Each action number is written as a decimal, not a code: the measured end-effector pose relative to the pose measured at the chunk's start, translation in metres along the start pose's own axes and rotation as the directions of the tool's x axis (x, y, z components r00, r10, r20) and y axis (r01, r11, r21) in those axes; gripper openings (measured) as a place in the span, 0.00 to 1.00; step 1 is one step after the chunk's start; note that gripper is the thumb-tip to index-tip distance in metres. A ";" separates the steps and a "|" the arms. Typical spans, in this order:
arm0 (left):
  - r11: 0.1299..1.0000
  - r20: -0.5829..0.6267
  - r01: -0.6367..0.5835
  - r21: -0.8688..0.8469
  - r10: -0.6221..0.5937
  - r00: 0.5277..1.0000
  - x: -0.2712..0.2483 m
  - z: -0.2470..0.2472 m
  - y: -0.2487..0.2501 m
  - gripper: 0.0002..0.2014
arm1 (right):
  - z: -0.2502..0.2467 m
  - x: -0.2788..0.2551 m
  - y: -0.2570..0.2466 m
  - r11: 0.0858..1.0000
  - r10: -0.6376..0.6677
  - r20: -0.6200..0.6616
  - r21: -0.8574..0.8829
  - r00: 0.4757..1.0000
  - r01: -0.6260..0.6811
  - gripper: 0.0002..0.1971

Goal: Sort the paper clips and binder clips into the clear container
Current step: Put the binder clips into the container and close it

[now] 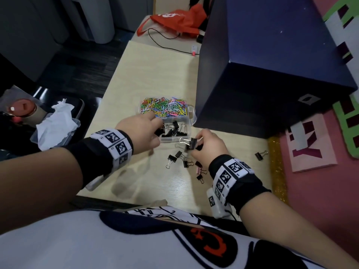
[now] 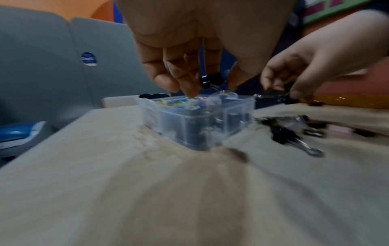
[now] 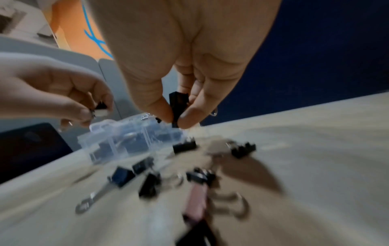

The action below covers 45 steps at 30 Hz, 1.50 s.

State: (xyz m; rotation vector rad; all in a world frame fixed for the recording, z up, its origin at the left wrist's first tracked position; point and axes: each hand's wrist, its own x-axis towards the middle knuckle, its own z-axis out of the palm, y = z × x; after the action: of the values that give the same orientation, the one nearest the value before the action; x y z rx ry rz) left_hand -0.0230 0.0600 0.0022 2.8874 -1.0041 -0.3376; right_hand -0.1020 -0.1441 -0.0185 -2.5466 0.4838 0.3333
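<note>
Both hands pinch black binder clips beside the clear container at frame center.

Both wrist views are smeared, so loose clips (image 1: 181, 159) on the tabletop (image 1: 155, 74) blur together. The left hand (image 1: 142, 131), knuckles up, has its grip clenched on a small clip (image 2: 211, 80) above the container (image 1: 175, 139). The right hand (image 1: 208, 145) pinches a larger clip (image 1: 191, 143) just beside it. Paper clips (image 1: 165, 108) fill the far compartment.

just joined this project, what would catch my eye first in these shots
The heap of bright paper clips fills the far compartment of the clear container mid-table. Over its near compartment the left hand pinches a black binder clip, while the right hand holds another binder clip just beside it. More loose binder clips lie scattered on the wooden table in front.
</note>
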 end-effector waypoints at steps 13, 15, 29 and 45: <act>0.988 0.040 -0.153 0.001 0.152 0.987 -0.002 0.008 0.033 0.16 | -0.013 0.009 0.017 0.956 0.293 -0.068 0.021 0.954 -0.292 0.26; 0.971 0.147 -0.237 0.038 0.229 0.962 -0.006 0.015 0.048 0.19 | -0.013 0.007 0.039 0.897 0.435 -0.070 -0.059 0.898 -0.439 0.30; 0.957 0.307 -0.257 0.137 0.206 0.929 0.002 0.055 0.045 0.19 | -0.012 -0.013 0.053 0.913 0.388 -0.032 -0.124 0.921 -0.388 0.30; 0.986 0.259 -0.164 -0.021 0.164 0.952 0.000 0.037 0.042 0.11 | 0.019 -0.018 0.013 0.984 -0.004 0.138 -0.174 0.990 0.029 0.05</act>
State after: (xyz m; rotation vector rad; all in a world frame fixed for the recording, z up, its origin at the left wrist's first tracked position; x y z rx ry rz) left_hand -0.0565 0.0277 -0.0279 2.7843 -1.2723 -0.7180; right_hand -0.1264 -0.1394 -0.0344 -2.6723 0.3962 0.5644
